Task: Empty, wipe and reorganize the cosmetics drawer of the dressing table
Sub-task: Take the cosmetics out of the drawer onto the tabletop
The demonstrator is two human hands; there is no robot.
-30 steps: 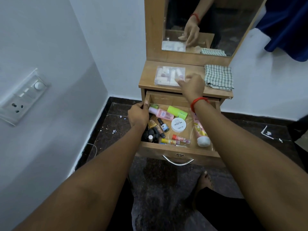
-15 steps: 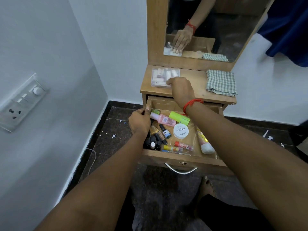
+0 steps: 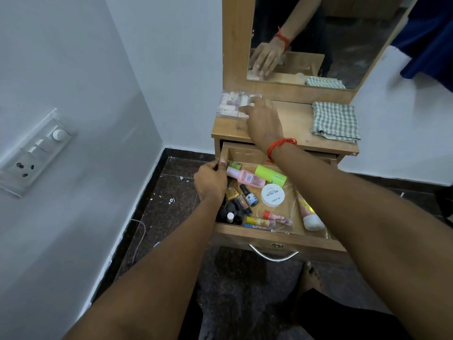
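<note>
L hand [image 3: 210,182]: grips left wall of drawer [image 3: 269,238], thumb over the rim.
R hand [image 3: 263,119]: fingers laid flat on clear packet [image 3: 230,106], not curled round it; red thread [image 3: 282,144] at wrist.
Packet: back-left of surface [image 3: 294,123], small pale tubes inside.
Drawer: pulled out, holds pink bottle [image 3: 247,177], green tube [image 3: 270,175], white round jar [image 3: 272,195], dark bottles [image 3: 231,212] by left wall, white-capped tube [image 3: 310,215] on right.
Checked cloth [image 3: 334,121]: folded, right side of surface, well apart from packet.
Mirror [image 3: 318,33]: reflects R hand on packet.
</note>
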